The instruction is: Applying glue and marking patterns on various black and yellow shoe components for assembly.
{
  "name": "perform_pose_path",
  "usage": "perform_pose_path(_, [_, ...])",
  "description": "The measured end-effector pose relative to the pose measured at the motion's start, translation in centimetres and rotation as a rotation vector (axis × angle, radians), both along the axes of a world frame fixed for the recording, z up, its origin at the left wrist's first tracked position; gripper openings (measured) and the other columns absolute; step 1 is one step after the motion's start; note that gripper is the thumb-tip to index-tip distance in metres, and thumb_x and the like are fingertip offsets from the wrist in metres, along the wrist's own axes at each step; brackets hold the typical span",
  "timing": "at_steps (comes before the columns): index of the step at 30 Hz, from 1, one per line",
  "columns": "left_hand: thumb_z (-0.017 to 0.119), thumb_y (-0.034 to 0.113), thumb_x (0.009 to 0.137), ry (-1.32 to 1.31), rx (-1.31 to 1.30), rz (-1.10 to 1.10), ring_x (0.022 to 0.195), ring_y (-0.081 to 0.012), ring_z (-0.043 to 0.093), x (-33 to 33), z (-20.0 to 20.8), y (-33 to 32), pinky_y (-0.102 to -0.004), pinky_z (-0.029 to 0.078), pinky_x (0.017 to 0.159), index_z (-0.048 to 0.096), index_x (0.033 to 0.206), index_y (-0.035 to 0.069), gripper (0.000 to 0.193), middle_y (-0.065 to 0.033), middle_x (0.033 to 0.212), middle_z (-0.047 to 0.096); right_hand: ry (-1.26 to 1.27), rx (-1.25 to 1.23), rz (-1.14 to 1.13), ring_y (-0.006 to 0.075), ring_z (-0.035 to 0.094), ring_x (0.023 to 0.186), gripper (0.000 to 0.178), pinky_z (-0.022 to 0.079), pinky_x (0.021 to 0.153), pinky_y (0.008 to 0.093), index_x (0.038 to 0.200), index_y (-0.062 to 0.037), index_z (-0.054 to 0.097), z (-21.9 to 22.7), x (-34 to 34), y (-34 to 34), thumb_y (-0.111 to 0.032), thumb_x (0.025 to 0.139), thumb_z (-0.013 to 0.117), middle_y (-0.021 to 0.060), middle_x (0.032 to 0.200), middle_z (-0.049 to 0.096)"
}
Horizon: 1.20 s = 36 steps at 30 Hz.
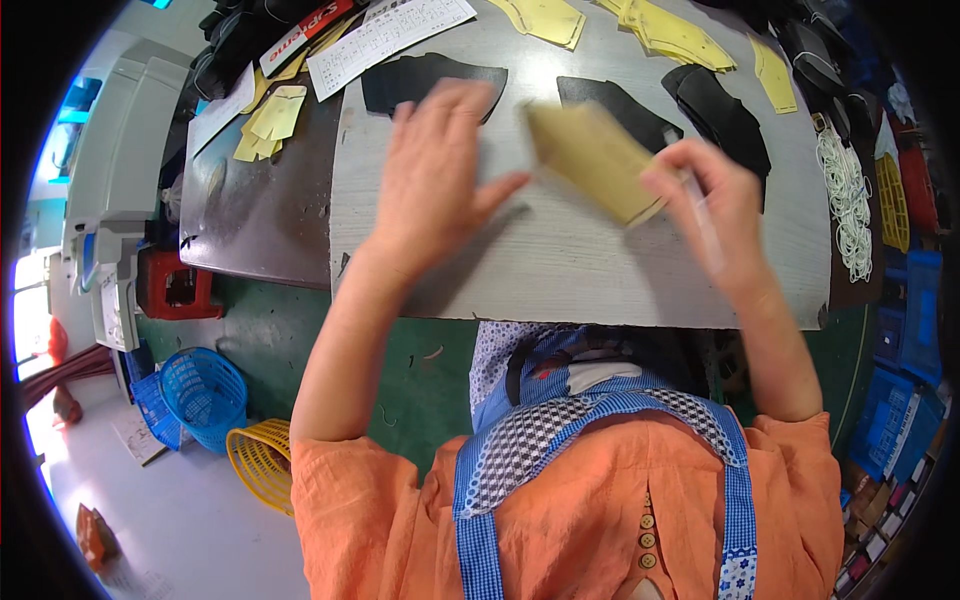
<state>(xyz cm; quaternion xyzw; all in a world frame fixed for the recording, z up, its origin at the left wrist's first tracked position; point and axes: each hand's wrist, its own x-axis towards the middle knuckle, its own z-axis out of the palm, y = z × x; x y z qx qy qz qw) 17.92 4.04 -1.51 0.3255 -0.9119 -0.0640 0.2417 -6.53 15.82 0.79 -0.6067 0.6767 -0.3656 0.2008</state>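
Observation:
My left hand (438, 185) is open, fingers stretched out and thumb apart, with its fingertips over a dark cut piece of material (400, 85). Whether they touch it I cannot tell. Between the fingers of my right hand (722, 200) are a yellow-brown pattern template (590, 160), blurred and tilted above the table, and a slim whitish pen (703, 225). Behind the template lies a second dark cut piece (610, 105). Farther right, several more dark pieces (722, 118) overlap in a stack.
Yellow pattern pieces (680, 40) lie along the far edge of the grey tabletop (520, 285). Printed sheets (390, 45) and small yellow cards (272, 125) are at the far left. A bundle of white cord (846, 200) hangs at the right edge. Plastic baskets (205, 395) stand on the floor.

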Motion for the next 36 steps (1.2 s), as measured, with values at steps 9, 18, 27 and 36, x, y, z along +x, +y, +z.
perform_pose_path(9, [0.077, 0.034, 0.077, -0.095, 0.27, -0.197, 0.134, -0.0316, 0.043, -0.5, 1.1, 9.9, -0.0609, 0.026, 0.113, 0.057, 0.128, 0.011, 0.06, -0.0106, 0.134, 0.05, -0.241, 0.041, -0.052, 0.0092, 0.058, 0.071, 0.013, 0.045, 0.064, 0.0252, 0.095, 0.0011, 0.068, -0.3, -2.2, 2.4, -0.012, 0.094, 0.065, 0.004, 0.076, 0.062])
perform_pose_path(18, [0.075, 0.02, 0.08, 0.147, 0.226, -0.166, 0.124, -0.036, 0.052, -3.8, -1.1, 10.0, -0.0482, 0.045, 0.102, 0.066, 0.121, 0.014, 0.043, -0.0142, 0.131, 0.054, 0.267, -0.055, 0.08, 0.0179, 0.061, 0.069, 0.016, 0.05, 0.066, 0.0296, 0.101, -0.0004, 0.066, -1.8, 1.5, 2.6, -0.015, 0.094, 0.065, 0.0073, 0.084, 0.062])
perform_pose_path(27, [0.071, 0.015, 0.081, 0.11, 0.293, -0.176, 0.13, -0.0343, 0.049, -3.3, -0.9, 9.9, -0.0523, 0.04, 0.108, 0.066, 0.12, 0.015, 0.039, -0.014, 0.133, 0.054, -0.055, -0.11, 0.451, 0.0156, 0.062, 0.077, 0.024, 0.05, 0.071, 0.0295, 0.098, -0.0002, 0.067, -0.5, 3.1, -4.3, -0.022, 0.099, 0.057, 0.0088, 0.09, 0.067])
perform_pose_path(36, [0.071, 0.014, 0.081, 0.051, 0.265, -0.194, 0.125, -0.0341, 0.052, -3.3, -0.4, 9.9, -0.0526, 0.041, 0.107, 0.066, 0.118, 0.015, 0.037, -0.0157, 0.132, 0.053, 0.093, -0.043, 0.231, 0.0358, 0.065, 0.077, 0.023, 0.051, 0.069, 0.0426, 0.09, -0.0047, 0.066, -1.0, 1.8, -4.9, -0.024, 0.096, 0.055, 0.0159, 0.08, 0.066])
